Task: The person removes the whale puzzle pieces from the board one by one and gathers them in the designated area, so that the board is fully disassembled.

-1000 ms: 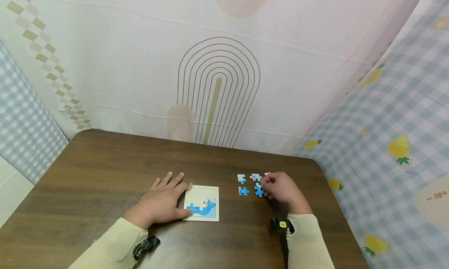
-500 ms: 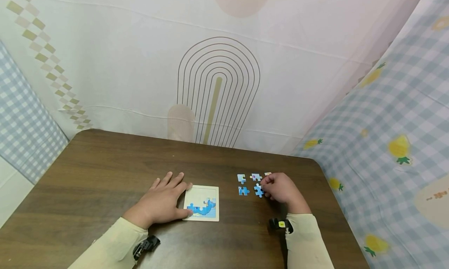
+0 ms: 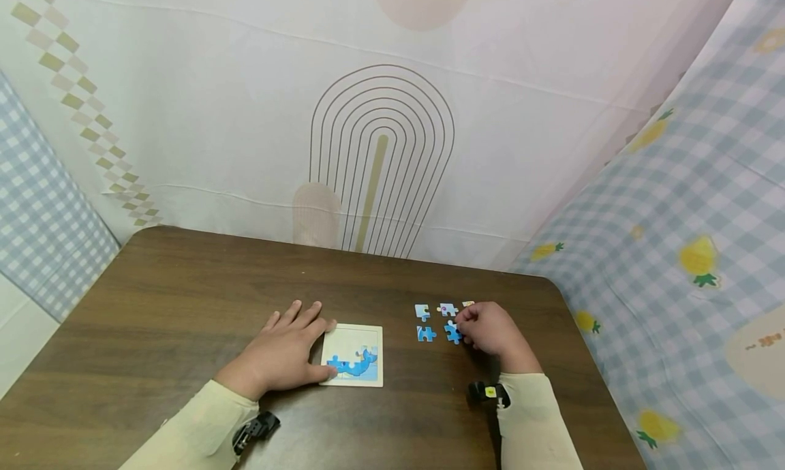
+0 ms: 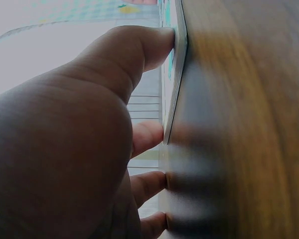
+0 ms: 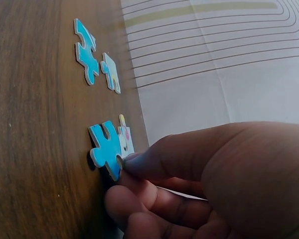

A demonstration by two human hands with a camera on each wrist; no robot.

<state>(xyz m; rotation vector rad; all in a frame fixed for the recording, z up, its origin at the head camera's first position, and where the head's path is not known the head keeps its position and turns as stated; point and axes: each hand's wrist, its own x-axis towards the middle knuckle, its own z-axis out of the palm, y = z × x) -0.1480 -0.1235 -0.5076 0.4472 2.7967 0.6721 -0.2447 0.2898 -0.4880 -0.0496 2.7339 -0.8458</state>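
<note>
In the head view, my left hand lies with spread fingers at the left side of a square puzzle board. Its thumb and one finger touch the board, and other fingertips rest on the table in the left wrist view. Blue whale-picture pieces fill the lower part of the board. To the right, my right hand pinches a blue jigsaw piece at its edge between thumb and finger. That piece looks tilted and slightly off the table; other fingers are curled beneath the hand.
Near the right hand lie several loose pieces: a pale one, a blue one, a white-and-blue one and one partly hidden by the hand. The brown table ends at a patterned cloth.
My right wrist and sleeve have shifted very slightly left, and the pinched jigsaw piece has changed its tilt a little. My left hand and the board have stayed still.
</note>
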